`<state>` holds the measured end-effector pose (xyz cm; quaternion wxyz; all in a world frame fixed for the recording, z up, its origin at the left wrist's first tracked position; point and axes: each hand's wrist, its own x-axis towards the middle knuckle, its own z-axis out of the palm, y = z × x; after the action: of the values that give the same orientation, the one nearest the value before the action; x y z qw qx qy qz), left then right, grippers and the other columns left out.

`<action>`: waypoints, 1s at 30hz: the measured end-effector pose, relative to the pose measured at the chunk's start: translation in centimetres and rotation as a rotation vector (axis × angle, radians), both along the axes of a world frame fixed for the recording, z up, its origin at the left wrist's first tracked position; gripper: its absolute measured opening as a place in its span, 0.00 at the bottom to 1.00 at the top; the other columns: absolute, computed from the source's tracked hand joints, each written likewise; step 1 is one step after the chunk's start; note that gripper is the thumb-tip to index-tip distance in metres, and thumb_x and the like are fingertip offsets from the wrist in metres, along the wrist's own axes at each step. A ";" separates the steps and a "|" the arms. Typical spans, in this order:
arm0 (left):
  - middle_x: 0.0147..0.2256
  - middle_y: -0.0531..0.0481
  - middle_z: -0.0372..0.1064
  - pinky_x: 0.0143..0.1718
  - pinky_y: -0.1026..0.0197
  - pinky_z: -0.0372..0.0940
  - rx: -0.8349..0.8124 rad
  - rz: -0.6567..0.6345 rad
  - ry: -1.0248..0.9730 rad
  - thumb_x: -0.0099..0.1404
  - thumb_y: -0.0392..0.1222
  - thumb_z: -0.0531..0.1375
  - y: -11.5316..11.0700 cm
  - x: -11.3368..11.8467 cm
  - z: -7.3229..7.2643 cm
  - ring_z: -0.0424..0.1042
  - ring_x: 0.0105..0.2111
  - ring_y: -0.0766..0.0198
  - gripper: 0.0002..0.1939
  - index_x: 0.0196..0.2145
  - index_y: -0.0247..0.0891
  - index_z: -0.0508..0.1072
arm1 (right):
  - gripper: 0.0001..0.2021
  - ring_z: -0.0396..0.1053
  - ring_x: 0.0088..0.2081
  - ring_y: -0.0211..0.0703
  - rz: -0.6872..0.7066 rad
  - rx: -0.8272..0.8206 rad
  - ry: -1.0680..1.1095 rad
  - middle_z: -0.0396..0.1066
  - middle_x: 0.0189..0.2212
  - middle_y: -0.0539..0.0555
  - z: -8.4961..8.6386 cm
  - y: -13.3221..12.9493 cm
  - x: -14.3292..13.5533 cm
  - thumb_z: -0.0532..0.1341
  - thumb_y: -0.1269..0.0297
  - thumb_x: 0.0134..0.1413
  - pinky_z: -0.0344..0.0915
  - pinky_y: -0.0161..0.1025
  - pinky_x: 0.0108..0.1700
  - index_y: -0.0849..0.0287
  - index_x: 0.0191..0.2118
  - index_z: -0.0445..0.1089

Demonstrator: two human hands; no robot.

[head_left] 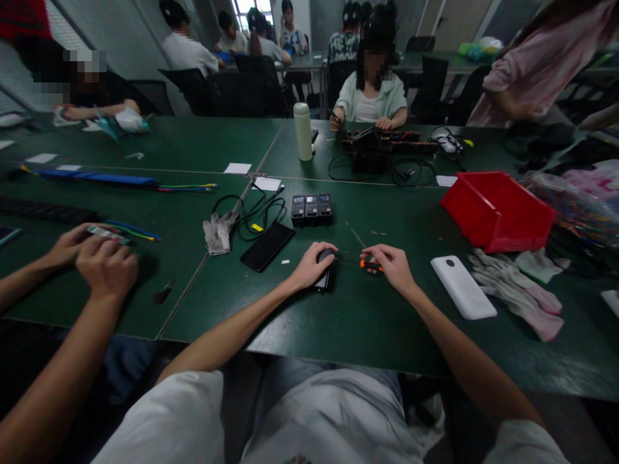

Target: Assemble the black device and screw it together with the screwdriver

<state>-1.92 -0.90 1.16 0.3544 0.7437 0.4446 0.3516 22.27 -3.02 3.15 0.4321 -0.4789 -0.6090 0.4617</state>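
My left hand (312,265) is closed around a small black device (323,278) on the green table, its fingers covering most of it. Just to the right, my right hand (393,265) grips a screwdriver (368,264) with an orange-and-black handle. A thin dark shaft runs from that handle toward the device; whether its tip touches is too blurred to tell. A thin grey rod (358,238) shows beside my right fingertips, and I cannot tell whether it is held. Beyond my left hand stands a black block with three grey-labelled units (312,211).
A black phone (267,246), cables (246,209) and a crumpled glove (220,233) lie left. At right are a white power bank (463,288), grey gloves (515,290) and a red bin (498,209). A neighbour's hands (106,261) work at far left; a bottle (303,132) stands ahead.
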 end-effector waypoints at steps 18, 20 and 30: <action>0.43 0.49 0.67 0.54 0.57 0.58 -0.001 0.034 -0.002 0.66 0.41 0.53 0.0 0.0 0.0 0.66 0.46 0.60 0.12 0.45 0.40 0.71 | 0.20 0.55 0.14 0.28 0.262 -0.228 -0.082 0.76 0.26 0.56 -0.5 0.1 -0.2 0.64 0.54 0.52 0.50 0.29 0.15 0.66 0.45 0.73; 0.43 0.49 0.67 0.54 0.56 0.58 -0.002 0.038 -0.004 0.66 0.42 0.53 0.0 0.0 0.0 0.66 0.46 0.59 0.12 0.45 0.40 0.71 | 0.20 0.62 0.16 0.31 0.236 -0.137 -0.151 0.76 0.27 0.56 -0.4 0.0 -0.3 0.63 0.54 0.53 0.57 0.31 0.18 0.65 0.45 0.74; 0.43 0.49 0.67 0.54 0.56 0.58 0.020 0.035 -0.015 0.66 0.43 0.53 0.2 -0.1 -0.4 0.66 0.46 0.60 0.12 0.45 0.41 0.70 | 0.13 0.75 0.44 0.47 0.185 0.422 -0.475 0.77 0.44 0.54 -1.5 0.0 0.2 0.61 0.61 0.58 0.68 0.41 0.50 0.55 0.47 0.75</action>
<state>-1.99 -0.70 0.81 0.3440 0.7367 0.4512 0.3679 22.45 -3.06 1.63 0.3239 -0.4158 -0.8158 0.2379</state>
